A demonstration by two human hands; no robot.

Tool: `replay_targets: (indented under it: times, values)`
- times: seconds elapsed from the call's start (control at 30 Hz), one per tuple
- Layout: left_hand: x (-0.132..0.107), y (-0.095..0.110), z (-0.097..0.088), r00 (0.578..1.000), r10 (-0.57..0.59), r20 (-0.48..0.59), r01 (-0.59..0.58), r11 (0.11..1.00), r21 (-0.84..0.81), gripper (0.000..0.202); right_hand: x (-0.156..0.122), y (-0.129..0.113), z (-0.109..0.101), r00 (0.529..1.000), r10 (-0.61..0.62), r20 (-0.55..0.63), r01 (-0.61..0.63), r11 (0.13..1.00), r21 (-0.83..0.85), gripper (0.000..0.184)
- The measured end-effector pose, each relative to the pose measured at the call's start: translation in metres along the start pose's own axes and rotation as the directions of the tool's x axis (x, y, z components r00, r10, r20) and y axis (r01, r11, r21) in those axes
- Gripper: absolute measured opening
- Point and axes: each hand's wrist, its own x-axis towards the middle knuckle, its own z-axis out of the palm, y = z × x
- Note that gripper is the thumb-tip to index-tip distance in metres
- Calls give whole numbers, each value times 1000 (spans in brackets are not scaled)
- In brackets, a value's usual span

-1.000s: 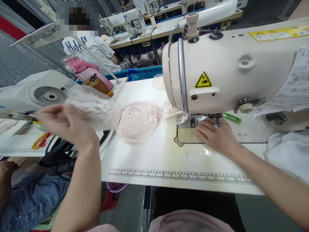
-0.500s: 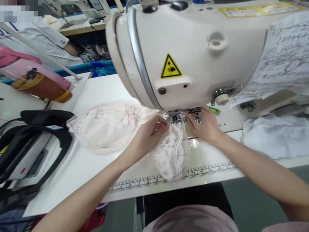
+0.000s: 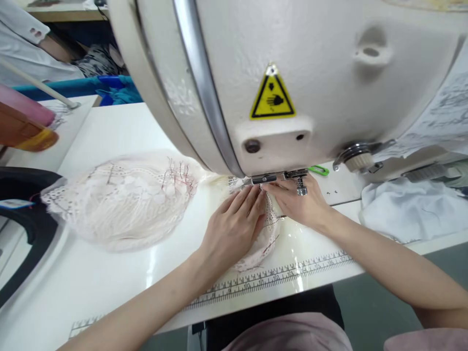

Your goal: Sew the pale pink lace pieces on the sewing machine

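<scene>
A cream sewing machine (image 3: 292,73) fills the upper view, its presser foot (image 3: 272,179) just above the table. My left hand (image 3: 234,226) lies flat, fingers together and stretched out, pressing a white lace piece (image 3: 261,248) against the table right under the foot. My right hand (image 3: 302,204) rests beside it on the right, fingers extended onto the same lace at the foot. Most of the lace is hidden under my hands. A pile of pale pink lace pieces (image 3: 120,200) lies to the left.
The white table (image 3: 109,278) has a printed ruler (image 3: 270,278) along its front edge. White cloth (image 3: 402,209) lies at the right, green-handled snips (image 3: 318,170) behind the foot, a black object (image 3: 22,204) at the left. Another person's sleeve (image 3: 22,29) shows top left.
My left hand brought a lace piece from the far left to the presser foot and now presses it flat. The view has moved closer to the machine.
</scene>
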Motion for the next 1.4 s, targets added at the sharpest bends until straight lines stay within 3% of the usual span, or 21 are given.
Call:
replay_targets:
  times: [0.13,0.43,0.6,1.1,1.4]
  values:
    - [-2,-4,1,1000,-13,-9,13,1000,-7,41,-2,-5,3,996,29,88,-26,999,-36,32]
    - [-1,-11,2,999,-26,-27,26,999,-20,39,-5,-6,4,996,-8,85,18,994,-112,39]
    - [-1,-12,2,999,-8,-50,8,1000,-5,39,-8,-10,5,1000,-19,-15,16,979,-202,34]
    - [1,-13,4,998,13,-62,-13,1000,10,39,-7,-4,5,998,-53,-24,53,998,-22,36]
    - [-1,-16,4,999,5,-43,-6,1000,-11,40,1,-2,6,971,-164,-175,146,983,-110,27]
